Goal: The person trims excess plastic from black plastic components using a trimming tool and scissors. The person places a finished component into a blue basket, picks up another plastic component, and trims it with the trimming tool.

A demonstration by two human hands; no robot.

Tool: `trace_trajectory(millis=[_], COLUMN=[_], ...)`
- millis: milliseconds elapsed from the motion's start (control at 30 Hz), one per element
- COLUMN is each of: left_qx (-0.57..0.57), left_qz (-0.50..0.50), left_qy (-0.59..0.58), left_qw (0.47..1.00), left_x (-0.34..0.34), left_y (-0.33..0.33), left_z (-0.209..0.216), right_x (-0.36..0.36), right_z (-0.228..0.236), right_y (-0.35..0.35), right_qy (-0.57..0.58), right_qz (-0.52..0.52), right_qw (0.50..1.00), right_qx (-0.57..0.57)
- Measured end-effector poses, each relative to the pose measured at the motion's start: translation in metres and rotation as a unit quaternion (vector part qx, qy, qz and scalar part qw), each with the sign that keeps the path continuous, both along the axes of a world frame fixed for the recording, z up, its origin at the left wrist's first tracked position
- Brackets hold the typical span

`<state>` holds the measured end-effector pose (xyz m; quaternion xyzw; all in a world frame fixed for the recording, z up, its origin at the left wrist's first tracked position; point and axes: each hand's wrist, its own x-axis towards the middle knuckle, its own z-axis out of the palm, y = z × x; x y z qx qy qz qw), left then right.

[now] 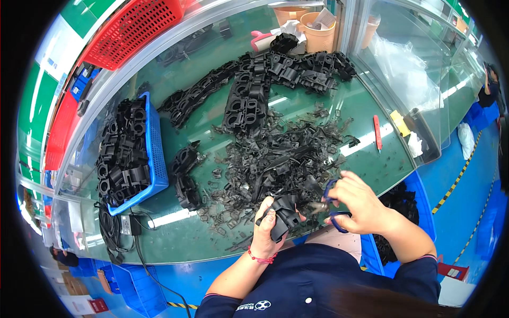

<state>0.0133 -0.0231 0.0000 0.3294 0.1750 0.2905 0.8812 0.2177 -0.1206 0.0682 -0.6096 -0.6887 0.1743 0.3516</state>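
A black moulded plastic part is gripped in my left hand, just above the table's near edge. My right hand holds a pair of scissors with dark blue handles, fingers through the loops. The scissors' blades point left toward the part and look blurred, so whether they touch it is unclear. Beyond both hands spreads a heap of black plastic scraps. Rows of similar black parts lie on the green table behind the heap.
At left stands a blue basket full of black parts. A red craft knife lies at right, near a black tray and a yellow item. Tan buckets stand at the back. Blue bins are below the right edge.
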Motion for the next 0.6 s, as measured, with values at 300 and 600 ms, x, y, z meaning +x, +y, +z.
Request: trace_trajectory(millis=[300,600], left_qx=[0.006,0.220], left_qz=[0.016,0.070], left_qy=[-0.032,0.169], left_qw=[0.999,0.958], left_x=[-0.002,-0.013], left_y=[-0.003,0.003], left_z=[-0.005,-0.020], right_x=[0.000,0.005], right_z=[0.023,0.030], right_y=[0.005,0.003], right_qy=[-0.236,-0.295], right_qz=[0.055,0.071], right_qw=[0.968,0.951], right_qx=[0.061,0.055])
